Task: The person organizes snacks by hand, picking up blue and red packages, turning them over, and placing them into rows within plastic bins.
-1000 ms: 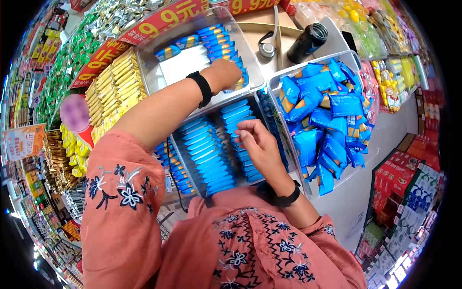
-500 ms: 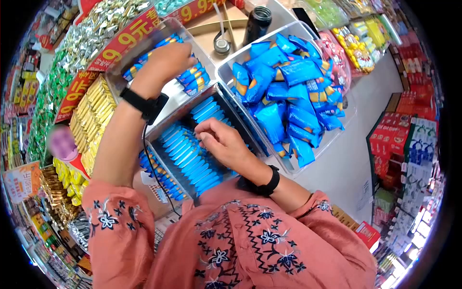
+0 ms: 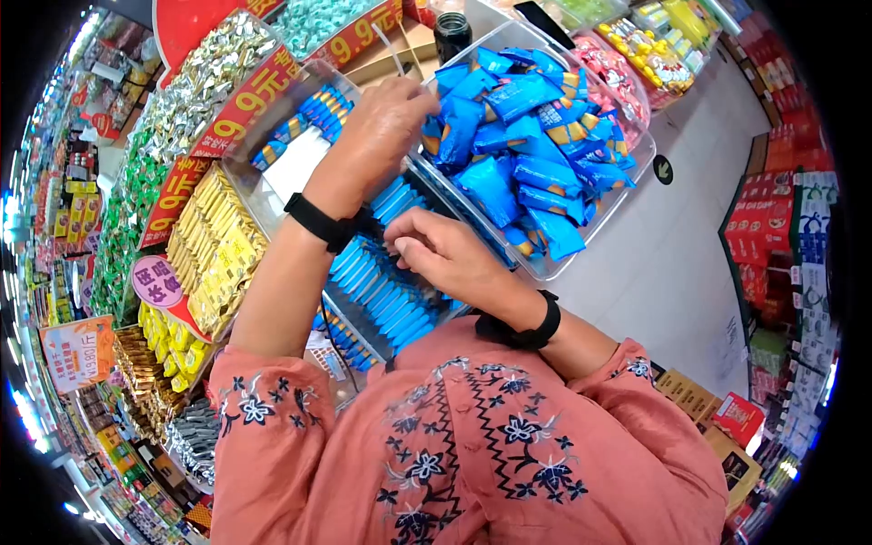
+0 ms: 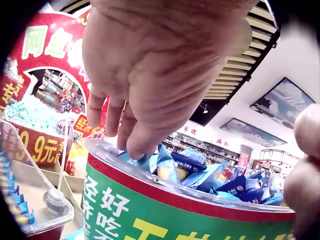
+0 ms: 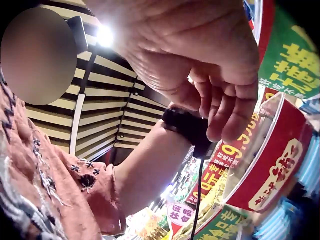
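My left hand (image 3: 381, 127) reaches to the left rim of a clear bin (image 3: 627, 186) heaped with blue snack packets (image 3: 527, 136). In the left wrist view, its fingers hang loosely at that rim, the thumb close over a blue packet (image 4: 167, 165). My right hand (image 3: 450, 254), fingers loosely curled with nothing seen in them, hovers over a nearer bin where blue packets (image 3: 386, 291) stand in neat rows. Beyond my left forearm, a tray (image 3: 245, 186) holds rows of blue packets (image 3: 322, 109) along its sides and a white surface between them.
Yellow packets (image 3: 213, 245) fill a bin on the left, with red price signs (image 3: 259, 104) behind. A black bottle (image 3: 451, 34) stands at the back beside the heaped bin. To the right lies grey floor (image 3: 681, 245), with red boxes (image 3: 761, 218) beyond.
My left hand has left the packet rows of the left tray, lifted, and swung right to the heaped bin. My right hand stays over the nearer bin. The view has shifted.
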`<state>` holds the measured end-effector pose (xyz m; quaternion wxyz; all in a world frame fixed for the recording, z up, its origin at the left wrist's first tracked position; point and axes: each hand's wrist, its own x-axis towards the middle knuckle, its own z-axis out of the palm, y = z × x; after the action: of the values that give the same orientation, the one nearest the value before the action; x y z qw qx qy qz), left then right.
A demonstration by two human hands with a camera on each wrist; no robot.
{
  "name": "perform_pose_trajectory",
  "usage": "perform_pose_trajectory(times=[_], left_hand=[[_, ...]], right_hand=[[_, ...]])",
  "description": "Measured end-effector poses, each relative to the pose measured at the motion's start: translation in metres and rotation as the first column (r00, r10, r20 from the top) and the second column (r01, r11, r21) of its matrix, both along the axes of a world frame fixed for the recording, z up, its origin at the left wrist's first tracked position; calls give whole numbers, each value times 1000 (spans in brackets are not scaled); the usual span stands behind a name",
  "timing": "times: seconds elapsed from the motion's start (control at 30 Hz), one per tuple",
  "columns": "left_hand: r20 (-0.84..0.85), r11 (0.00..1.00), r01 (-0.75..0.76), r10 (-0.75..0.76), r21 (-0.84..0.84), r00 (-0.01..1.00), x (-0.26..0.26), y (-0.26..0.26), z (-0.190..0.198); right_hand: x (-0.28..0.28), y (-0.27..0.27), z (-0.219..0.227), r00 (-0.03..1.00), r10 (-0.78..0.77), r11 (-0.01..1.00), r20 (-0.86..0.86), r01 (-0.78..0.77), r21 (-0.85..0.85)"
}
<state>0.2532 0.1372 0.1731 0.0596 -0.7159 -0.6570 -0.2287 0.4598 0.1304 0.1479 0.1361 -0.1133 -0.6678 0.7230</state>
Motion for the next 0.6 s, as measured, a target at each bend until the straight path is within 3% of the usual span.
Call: perform_pose_trajectory(times=[0.13,0.3,0.4,0.47,0.5,0.53,0.57,0.6], left_hand=[[-39,996,36,-39,-76,998,-1,-2,10],[-252,982,31,18,188,968,3,-19,54],[-185,968,-55,103,246,977,-2,-47,75],[216,954,-265,232,138,948,2,-74,77],[419,939,-343,299,32,858,6,-87,78],[594,915,-393,365,-88,717,11,-99,77],[834,937,-334,266,-104,484,18,-108,68],[905,935,-321,263,-153,334,24,-117,58]], right_hand=[[16,8,9,992,78,994,97,-69,-89],[26,16,22,998,25,989,54,-17,-144],[30,30,35,998,-68,990,8,69,-122],[29,39,40,981,-189,978,-54,183,-98],[29,45,43,968,-243,969,-59,240,-63],[27,46,46,958,-274,960,-86,266,-85],[24,46,46,961,-262,962,-92,252,-108],[22,46,45,963,-251,962,-94,238,-132]])
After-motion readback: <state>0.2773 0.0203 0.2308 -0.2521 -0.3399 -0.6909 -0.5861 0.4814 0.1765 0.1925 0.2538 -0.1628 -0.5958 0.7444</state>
